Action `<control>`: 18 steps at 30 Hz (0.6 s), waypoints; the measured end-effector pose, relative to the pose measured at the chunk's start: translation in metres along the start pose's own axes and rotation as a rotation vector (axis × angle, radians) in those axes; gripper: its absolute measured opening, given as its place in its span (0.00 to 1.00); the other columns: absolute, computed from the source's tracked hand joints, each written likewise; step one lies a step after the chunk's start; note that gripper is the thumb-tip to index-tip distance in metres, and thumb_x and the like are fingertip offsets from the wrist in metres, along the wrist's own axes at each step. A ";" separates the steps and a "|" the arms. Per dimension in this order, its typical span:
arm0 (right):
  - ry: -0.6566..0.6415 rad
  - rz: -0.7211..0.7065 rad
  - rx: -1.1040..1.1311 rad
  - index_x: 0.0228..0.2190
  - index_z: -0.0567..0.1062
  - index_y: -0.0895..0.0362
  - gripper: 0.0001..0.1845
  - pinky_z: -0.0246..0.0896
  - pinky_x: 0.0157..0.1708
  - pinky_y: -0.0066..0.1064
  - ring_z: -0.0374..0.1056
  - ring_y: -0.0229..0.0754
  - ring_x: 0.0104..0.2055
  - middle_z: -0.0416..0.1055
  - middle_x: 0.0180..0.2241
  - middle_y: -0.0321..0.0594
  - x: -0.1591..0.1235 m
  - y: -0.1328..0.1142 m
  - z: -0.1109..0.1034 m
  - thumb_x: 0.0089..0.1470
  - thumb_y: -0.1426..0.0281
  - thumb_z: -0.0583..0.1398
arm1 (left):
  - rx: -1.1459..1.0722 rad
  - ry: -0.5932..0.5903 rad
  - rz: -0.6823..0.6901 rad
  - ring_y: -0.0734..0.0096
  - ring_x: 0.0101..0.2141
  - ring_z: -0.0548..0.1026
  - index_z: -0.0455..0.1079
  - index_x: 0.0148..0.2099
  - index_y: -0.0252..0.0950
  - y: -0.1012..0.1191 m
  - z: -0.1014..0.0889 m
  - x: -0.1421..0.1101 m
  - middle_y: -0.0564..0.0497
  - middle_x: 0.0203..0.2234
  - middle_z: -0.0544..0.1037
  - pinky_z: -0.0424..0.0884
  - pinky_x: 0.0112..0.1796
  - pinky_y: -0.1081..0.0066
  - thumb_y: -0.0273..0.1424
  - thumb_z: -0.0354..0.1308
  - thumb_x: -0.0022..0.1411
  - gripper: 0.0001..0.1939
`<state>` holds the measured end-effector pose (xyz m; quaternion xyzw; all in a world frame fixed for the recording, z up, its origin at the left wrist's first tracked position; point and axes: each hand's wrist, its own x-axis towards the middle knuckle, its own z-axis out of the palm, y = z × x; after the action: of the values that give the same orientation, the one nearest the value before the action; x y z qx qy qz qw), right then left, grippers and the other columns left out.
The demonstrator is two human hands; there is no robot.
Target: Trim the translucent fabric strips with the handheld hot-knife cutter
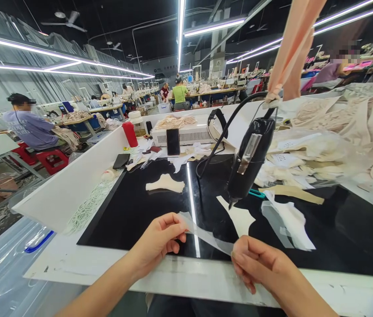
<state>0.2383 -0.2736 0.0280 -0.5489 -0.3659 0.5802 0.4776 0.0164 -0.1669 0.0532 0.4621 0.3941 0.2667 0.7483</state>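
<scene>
Translucent strip [210, 238] is held between both hands, over the near part of the black sheet [123, 220]; whether it touches the surface below cannot be told. Its left end is pinched between thumb and forefinger of the left hand [161, 240], the other fingers being curled loosely under. Its right end is pinched by the fingers of the right hand [262, 262], whose tips are partly hidden.

Step in hand is judged to be the straightening and lining-up of the strip; it is laid on no fabric piece yet. By the next move an even, light pull at both ends seems to be called for, with the band flat and untwisted. If it is brought forward, the nozzle should be cleared; whether that tool is hot cannot be told.

Just beyond, a cream piece [239, 219] is laid on the sheet, with the black nozzled tool [255, 160] hung tip-down over it. To the right, a white piece [290, 220] is set beside a grey translucent piece [274, 222]. Farther off to the left, another cut piece [165, 183] is seen, well apart from the hands. Mint cord [92, 207] is heaped along the worktop's [83, 262] left side.
</scene>
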 end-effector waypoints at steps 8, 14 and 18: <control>-0.167 -0.113 -0.253 0.28 0.81 0.52 0.24 0.67 0.35 0.33 0.70 0.43 0.31 0.76 0.30 0.40 0.000 0.003 -0.010 0.50 0.44 0.66 | 0.124 -0.216 0.371 0.68 0.35 0.81 0.68 0.35 0.34 0.001 0.004 -0.011 0.45 0.35 0.82 0.77 0.37 0.70 0.41 0.67 0.66 0.16; -0.005 0.035 0.062 0.30 0.83 0.57 0.34 0.71 0.37 0.36 0.73 0.46 0.35 0.78 0.31 0.45 0.007 -0.001 0.002 0.44 0.37 0.68 | 0.246 -0.345 0.589 0.64 0.37 0.81 0.65 0.37 0.37 0.000 0.001 -0.016 0.44 0.36 0.83 0.75 0.40 0.67 0.38 0.61 0.72 0.13; -0.049 0.124 0.176 0.34 0.85 0.55 0.35 0.72 0.42 0.37 0.74 0.46 0.37 0.79 0.32 0.43 0.006 0.007 0.024 0.36 0.39 0.73 | 0.408 -0.367 0.661 0.63 0.39 0.82 0.66 0.38 0.38 0.000 0.000 -0.019 0.43 0.38 0.84 0.75 0.41 0.66 0.32 0.57 0.73 0.07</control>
<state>0.2137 -0.2673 0.0232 -0.5122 -0.2905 0.6516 0.4783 0.0058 -0.1815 0.0599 0.7419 0.1299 0.3219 0.5736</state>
